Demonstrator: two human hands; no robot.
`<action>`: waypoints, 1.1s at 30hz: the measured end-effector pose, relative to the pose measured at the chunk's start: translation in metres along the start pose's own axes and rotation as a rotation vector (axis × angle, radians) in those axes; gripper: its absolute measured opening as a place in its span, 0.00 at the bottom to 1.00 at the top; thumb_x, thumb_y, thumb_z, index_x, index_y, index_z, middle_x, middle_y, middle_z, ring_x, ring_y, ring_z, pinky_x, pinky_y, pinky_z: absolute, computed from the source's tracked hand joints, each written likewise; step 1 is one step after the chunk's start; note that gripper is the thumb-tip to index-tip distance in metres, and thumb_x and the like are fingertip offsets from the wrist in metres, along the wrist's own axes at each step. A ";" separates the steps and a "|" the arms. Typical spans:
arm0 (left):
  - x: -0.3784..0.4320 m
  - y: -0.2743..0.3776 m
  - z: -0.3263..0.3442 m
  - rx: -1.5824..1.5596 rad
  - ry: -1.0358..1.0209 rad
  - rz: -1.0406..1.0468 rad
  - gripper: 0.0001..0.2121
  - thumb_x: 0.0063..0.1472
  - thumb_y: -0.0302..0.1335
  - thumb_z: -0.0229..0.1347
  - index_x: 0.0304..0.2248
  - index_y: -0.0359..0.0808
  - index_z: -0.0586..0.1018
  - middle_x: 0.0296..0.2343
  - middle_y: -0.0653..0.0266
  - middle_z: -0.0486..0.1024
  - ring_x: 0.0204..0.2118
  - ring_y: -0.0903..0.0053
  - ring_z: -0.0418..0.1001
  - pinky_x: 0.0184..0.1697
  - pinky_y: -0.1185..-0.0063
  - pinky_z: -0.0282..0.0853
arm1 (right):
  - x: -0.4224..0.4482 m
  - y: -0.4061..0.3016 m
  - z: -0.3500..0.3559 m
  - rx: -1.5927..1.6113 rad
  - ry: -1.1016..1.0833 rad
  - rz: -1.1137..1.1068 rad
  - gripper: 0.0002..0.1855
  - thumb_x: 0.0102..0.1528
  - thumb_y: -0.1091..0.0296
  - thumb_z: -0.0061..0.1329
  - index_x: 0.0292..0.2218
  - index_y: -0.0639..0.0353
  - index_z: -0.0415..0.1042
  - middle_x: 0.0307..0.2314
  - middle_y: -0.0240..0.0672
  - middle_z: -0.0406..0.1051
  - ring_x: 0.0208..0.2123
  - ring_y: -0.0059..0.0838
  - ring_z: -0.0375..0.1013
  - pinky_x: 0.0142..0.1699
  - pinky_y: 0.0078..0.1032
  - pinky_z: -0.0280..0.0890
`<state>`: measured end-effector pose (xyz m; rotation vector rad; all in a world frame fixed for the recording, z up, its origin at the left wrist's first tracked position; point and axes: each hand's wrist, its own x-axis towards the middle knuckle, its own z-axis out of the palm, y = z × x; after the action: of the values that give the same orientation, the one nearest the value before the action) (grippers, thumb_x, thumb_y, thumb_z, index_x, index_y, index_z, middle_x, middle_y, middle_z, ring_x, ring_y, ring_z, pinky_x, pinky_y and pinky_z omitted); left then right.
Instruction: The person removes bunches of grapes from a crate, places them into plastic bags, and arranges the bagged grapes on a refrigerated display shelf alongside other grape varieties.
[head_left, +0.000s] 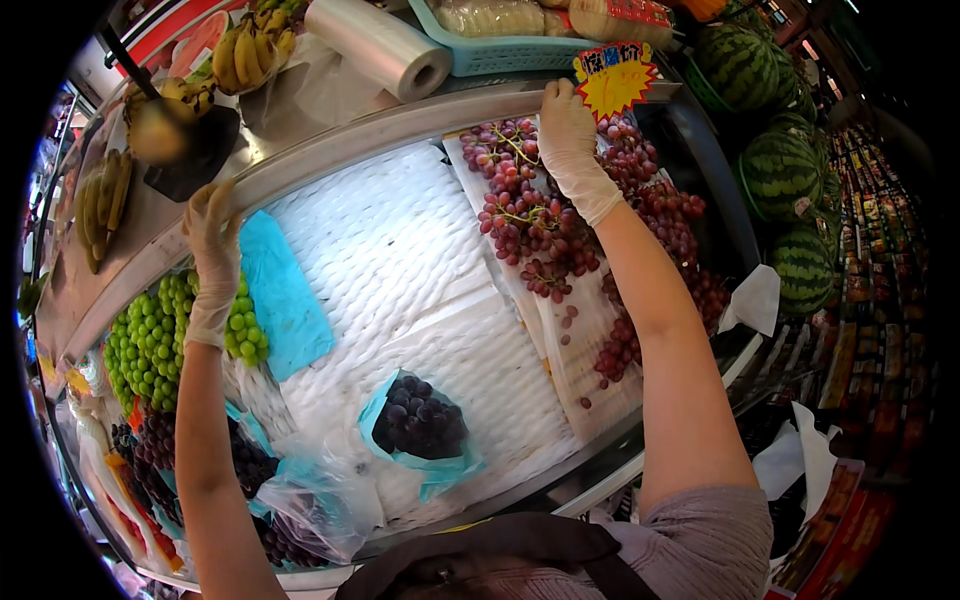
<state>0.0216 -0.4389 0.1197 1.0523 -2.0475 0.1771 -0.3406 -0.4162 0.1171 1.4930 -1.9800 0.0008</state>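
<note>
My left hand (212, 259), in a thin whitish glove, reaches up to the metal rail (300, 169) at the back of the display case, above green grapes (150, 345). My right hand (571, 142), gloved too, has its fingers at the same rail, beside a yellow and red price sign (615, 79). Red grapes (525, 217) lie below and around it. Whether either hand grips the rail is unclear. White padded sheets (390, 247) line the middle of the case. Dark grapes (424, 420) in blue paper rest on them, and a flat blue paper (289, 300) lies near my left hand.
Behind the rail are bananas (247, 56), a scale-like black stand (199, 154), a roll of clear plastic bags (382, 49) and a light blue basket (495, 58). Watermelons (784, 176) are stacked at the right. A clear plastic bag (322, 502) and more dark grapes lie at the lower left.
</note>
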 end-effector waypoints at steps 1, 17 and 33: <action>0.001 0.000 -0.001 -0.022 -0.012 -0.001 0.18 0.38 0.17 0.48 0.33 0.41 0.65 0.28 0.65 0.60 0.33 0.74 0.57 0.37 0.80 0.50 | 0.001 0.002 0.001 0.018 -0.005 0.002 0.16 0.37 0.71 0.39 0.32 0.62 0.57 0.26 0.34 0.57 0.23 0.24 0.63 0.22 0.16 0.60; 0.008 -0.002 0.000 -0.024 -0.053 -0.036 0.15 0.40 0.17 0.44 0.31 0.38 0.67 0.28 0.66 0.62 0.33 0.75 0.57 0.38 0.81 0.47 | 0.012 -0.006 0.007 0.034 -0.034 -0.014 0.23 0.38 0.70 0.36 0.39 0.66 0.52 0.36 0.45 0.54 0.23 0.26 0.64 0.23 0.17 0.61; 0.019 0.003 0.003 -0.080 -0.003 -0.052 0.08 0.37 0.20 0.47 0.21 0.38 0.64 0.25 0.69 0.63 0.29 0.76 0.59 0.34 0.82 0.47 | 0.004 0.004 -0.009 0.273 0.115 -0.164 0.20 0.37 0.72 0.37 0.37 0.62 0.55 0.35 0.38 0.55 0.23 0.30 0.63 0.26 0.20 0.59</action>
<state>0.0113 -0.4500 0.1318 1.0556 -2.0105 0.0664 -0.3404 -0.4151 0.1278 1.7825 -1.8163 0.2908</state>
